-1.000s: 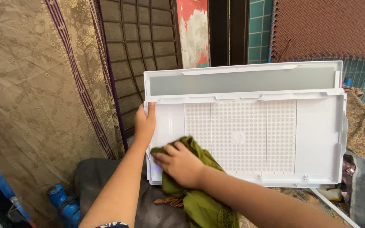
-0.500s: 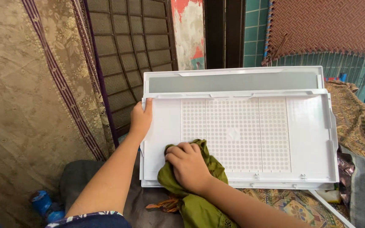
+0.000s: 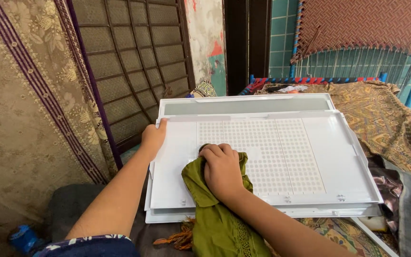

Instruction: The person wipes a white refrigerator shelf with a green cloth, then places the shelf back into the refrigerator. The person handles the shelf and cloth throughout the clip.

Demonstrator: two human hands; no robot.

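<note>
A white plastic panel (image 3: 338,157) with a perforated middle section lies tilted across my lap, on a second white tray with a grey inside. My left hand (image 3: 152,138) grips the panel's left edge near its top corner. My right hand (image 3: 222,170) presses a bunched olive-green cloth (image 3: 215,219) against the perforated area, left of the panel's middle. The cloth hangs down over the panel's near edge.
A patterned brown curtain (image 3: 29,104) hangs at the left beside a metal window grille (image 3: 129,62). A patterned bedspread (image 3: 381,114) covers a woven cot at the right. A blue object (image 3: 22,236) sits at the lower left.
The panel has tipped from nearly upright to lying flatter. My right hand has moved the green cloth from the lower-left corner up and right onto the perforated section. My left hand has kept its grip.
</note>
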